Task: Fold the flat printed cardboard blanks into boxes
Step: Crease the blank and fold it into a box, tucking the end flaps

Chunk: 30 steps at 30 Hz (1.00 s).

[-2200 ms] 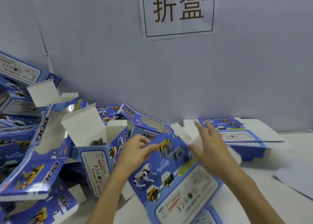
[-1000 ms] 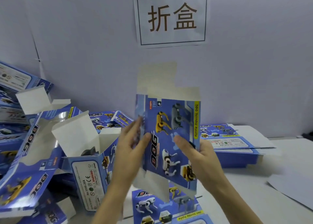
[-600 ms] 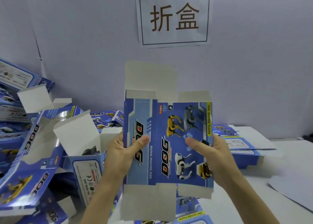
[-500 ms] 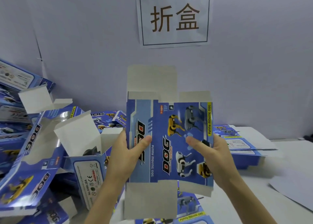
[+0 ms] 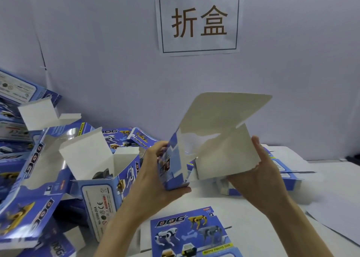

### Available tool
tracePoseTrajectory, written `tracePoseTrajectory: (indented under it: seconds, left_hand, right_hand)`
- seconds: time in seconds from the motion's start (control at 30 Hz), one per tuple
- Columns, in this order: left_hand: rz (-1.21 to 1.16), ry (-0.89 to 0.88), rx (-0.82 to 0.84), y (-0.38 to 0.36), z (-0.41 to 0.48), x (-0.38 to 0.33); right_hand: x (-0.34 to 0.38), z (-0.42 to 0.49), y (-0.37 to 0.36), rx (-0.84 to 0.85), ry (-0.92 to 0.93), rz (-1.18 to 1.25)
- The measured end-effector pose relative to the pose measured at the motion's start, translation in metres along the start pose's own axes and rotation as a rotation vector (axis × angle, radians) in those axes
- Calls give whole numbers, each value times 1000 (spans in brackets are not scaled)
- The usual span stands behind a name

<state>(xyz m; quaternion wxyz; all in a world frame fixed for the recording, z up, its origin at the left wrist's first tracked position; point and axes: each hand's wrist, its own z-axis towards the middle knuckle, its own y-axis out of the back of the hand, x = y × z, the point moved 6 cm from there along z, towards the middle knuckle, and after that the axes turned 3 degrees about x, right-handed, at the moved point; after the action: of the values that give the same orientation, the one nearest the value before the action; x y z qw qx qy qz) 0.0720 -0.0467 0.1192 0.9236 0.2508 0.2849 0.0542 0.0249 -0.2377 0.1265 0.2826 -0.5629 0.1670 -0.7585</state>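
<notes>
Our left hand [image 5: 155, 179] grips the half-opened box [image 5: 173, 171]; our right hand [image 5: 259, 180] pinches its flap [image 5: 229, 151]. The standing box [image 5: 101, 198] holds something dark.

Blue printed cardboard blank [image 5: 224, 153] I'm holding — inner face matt, off-white, bare-looking card; outer blue print smooth, faintly shiny. Folded blue cardboard box [image 5: 32, 171] at my left: clear plastic window film [image 5: 68, 136], glossy, catching glare. White paper wall sign [image 5: 198, 21] — matt.
</notes>
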Motion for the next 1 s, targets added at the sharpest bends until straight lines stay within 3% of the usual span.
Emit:
tracePoseTrajectory:
  seconds: [0.2, 0.23, 0.37, 0.47, 0.53, 0.6, 0.77, 1.0]
  left_hand:
    - [83, -94, -81, 4, 0, -6]
    - [91, -74, -80, 4, 0, -6]
    - [93, 181, -57, -8, 0, -3]
    - [-119, 377, 74, -22, -3, -1]
    - [-367, 420, 187, -29, -4, -7]
    - [-471, 423, 243, -33, -3, -11]
    - [-843, 435, 106, -25, -5, -4]
    - [-880, 477, -67, -16, -2, -11]
  right_hand:
    - [-7, 3, 15, -57, 31, -386]
    - [-7, 4, 21, -153, 46, -504]
    - [-7, 3, 25, -425, 117, -775]
    - [0, 0, 20, -528, 199, -851]
    - [5, -4, 11, -532, 236, -892]
    - [8, -6, 6, -524, 254, -922]
    - [9, -11, -7, -458, 325, -1012]
    - [6, -15, -21, -412, 444, -1197]
